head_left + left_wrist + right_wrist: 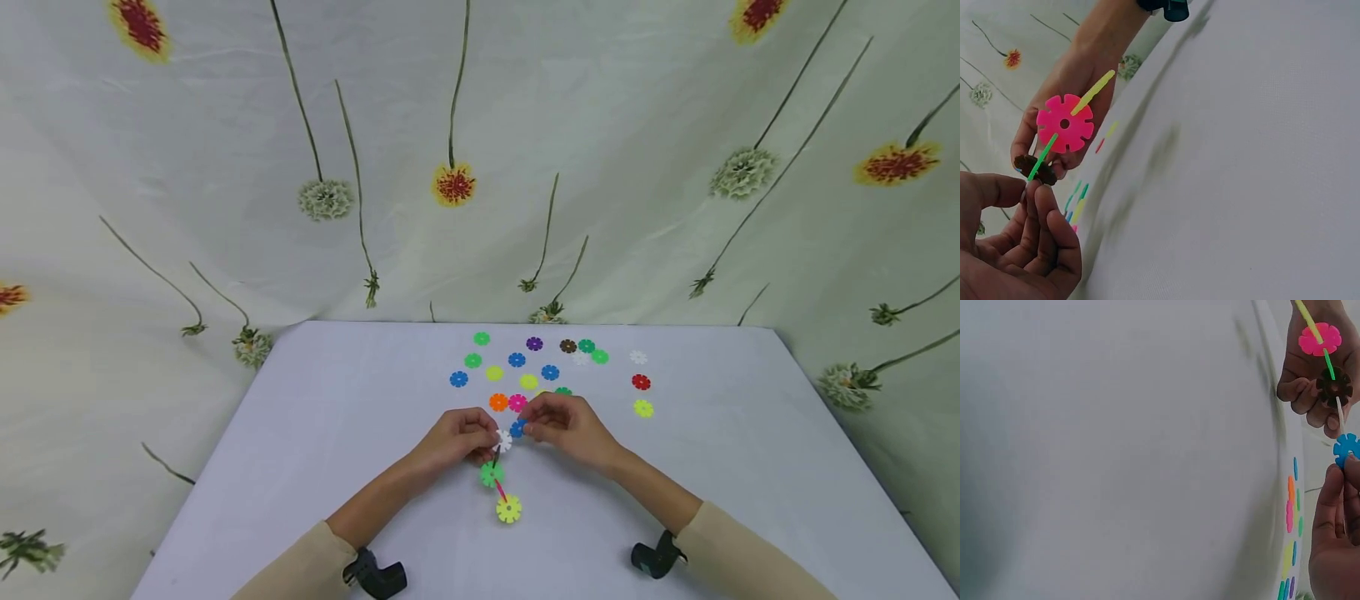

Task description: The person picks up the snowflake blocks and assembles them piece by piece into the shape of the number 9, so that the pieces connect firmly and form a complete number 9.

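Observation:
A chain of notched plastic discs slotted into one another hangs between my hands. Its low end is a yellow disc (508, 508), followed by a pink disc (1079, 131), a green disc (491, 474) and a brown disc (1327, 392). My left hand (467, 434) pinches the white disc (505, 441) at its edge. At the upper end, the thumb and fingers of my right hand (567, 427) grip a blue disc (1345, 447). In the right wrist view the blue disc meets the white one edge to edge, nearly at right angles.
Loose discs in several colours lie flat on the white table (360, 383) beyond my hands, among them an orange disc (498, 402) and a purple disc (534, 343). Off to the right are a red disc (641, 382) and another yellow one. A flower-patterned cloth (600, 150) hangs behind.

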